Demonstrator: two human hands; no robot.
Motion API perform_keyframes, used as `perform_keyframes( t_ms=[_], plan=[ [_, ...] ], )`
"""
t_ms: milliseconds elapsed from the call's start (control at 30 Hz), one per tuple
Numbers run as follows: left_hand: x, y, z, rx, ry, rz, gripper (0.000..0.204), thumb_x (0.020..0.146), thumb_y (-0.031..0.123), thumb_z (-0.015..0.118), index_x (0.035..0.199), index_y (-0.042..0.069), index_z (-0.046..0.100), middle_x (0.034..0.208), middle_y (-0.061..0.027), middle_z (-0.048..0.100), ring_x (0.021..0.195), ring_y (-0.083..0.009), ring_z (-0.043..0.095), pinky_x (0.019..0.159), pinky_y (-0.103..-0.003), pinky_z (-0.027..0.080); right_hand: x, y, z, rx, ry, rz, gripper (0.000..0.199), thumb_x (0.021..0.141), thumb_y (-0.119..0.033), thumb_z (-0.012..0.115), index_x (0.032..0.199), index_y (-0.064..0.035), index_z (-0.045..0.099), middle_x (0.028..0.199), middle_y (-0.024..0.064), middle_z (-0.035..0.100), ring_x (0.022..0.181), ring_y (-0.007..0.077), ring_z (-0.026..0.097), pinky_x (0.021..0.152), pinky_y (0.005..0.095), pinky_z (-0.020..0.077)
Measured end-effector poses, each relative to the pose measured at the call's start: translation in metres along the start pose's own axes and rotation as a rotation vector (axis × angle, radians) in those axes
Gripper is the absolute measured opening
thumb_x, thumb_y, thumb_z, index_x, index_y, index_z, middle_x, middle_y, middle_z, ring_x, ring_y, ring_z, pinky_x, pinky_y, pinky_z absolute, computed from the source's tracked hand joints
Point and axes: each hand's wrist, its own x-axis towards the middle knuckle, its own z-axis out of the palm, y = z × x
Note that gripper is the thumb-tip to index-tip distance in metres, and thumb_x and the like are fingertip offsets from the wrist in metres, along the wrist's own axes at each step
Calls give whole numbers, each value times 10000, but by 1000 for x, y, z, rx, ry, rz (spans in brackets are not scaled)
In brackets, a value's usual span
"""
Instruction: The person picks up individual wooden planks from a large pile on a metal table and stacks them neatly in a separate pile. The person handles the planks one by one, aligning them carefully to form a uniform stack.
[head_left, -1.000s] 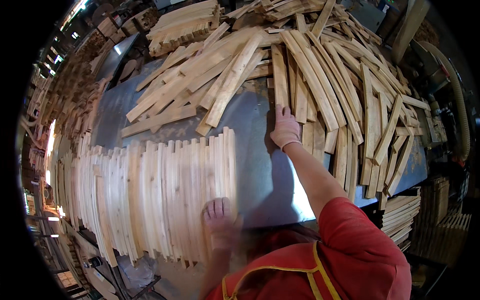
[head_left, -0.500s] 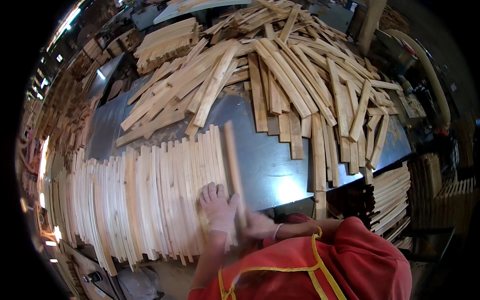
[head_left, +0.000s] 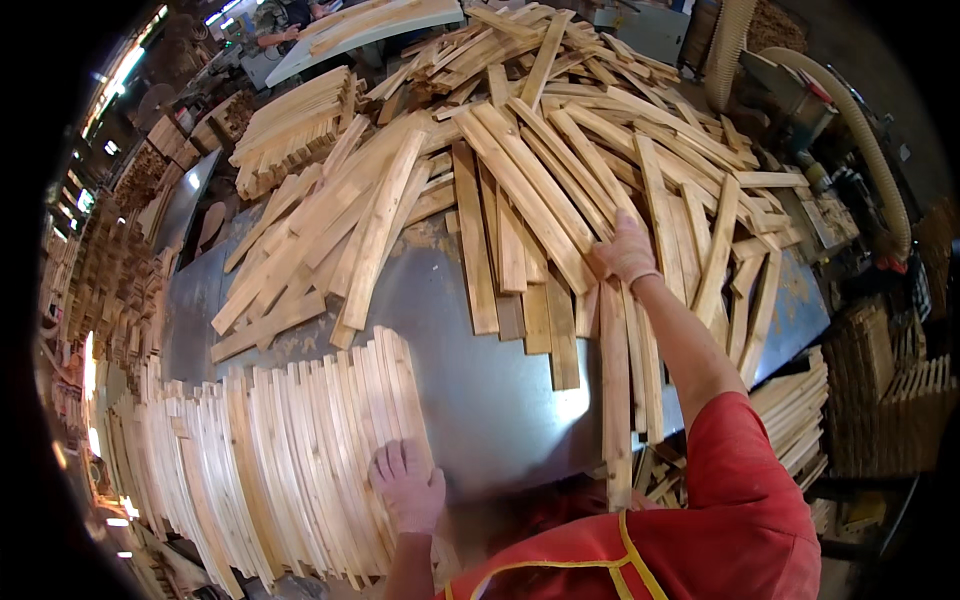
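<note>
My left hand (head_left: 408, 487), in a thin pale glove, lies with its fingers spread on the right end of a long row of wooden slats (head_left: 290, 440). These slats stand packed side by side along the table's near left. Farther off to the right, my right hand (head_left: 628, 252) reaches with a stretched arm to the loose pile. It closes around the near end of a wooden board (head_left: 590, 155), thumb on the left side. Parts of its fingers are hard to make out against the wood. More boards (head_left: 525, 185) lie next to it, overlapping and fanned toward me.
The boards rest on a grey metal table (head_left: 450, 400), several jutting over its near edge. A neat stack (head_left: 290, 130) stands at the back left. Below the table's right edge sits another stack (head_left: 795, 410). A ribbed hose (head_left: 870, 120) curves at the far right.
My right hand has left the end of the slat row and moved far right onto the pile. The slat that stood apart there now appears against the row. My left hand stays on the row.
</note>
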Motion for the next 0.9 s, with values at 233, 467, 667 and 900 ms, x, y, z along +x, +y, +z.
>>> perform_keyframes(
  t_ms=[233, 467, 667, 900],
  plan=[
    [0, 4, -7, -17, 1, -6, 747, 746, 284, 770, 1407, 34, 530, 1423, -189, 501, 1409, -421, 406, 1215, -594, 295, 64, 46, 7, -164, -136, -82, 906, 729, -301, 874, 1504, -53, 476, 1372, 239, 626, 1254, 378, 637, 1057, 454, 540],
    [-4, 3, -8, -26, -36, -43, 783, 797, 331, 779, 1482, 61, 513, 1506, -168, 487, 1480, -401, 361, 1259, -578, 233, -11, 51, -26, 1034, -577, 21, 488, 776, -154, 776, 1226, 7, 677, 948, 90, 714, 840, 201, 682, 799, 326, 592],
    [-7, 3, -11, 7, -38, -23, 747, 860, 390, 733, 1503, 78, 515, 1531, -155, 475, 1487, -380, 357, 1266, -570, 223, -211, 5, 49, 802, -609, 0, 570, 804, -222, 767, 1302, 22, 640, 1052, 157, 743, 959, 261, 712, 885, 376, 580],
    [8, 19, 26, -81, 55, -78, 850, 875, 570, 688, 1546, 87, 489, 1570, -134, 442, 1511, -335, 321, 1291, -550, 148, -402, -59, 165, 411, -991, -585, 676, 842, -336, 775, 1346, 34, 519, 1098, 299, 724, 1045, 462, 702, 929, 508, 548]
  ],
)
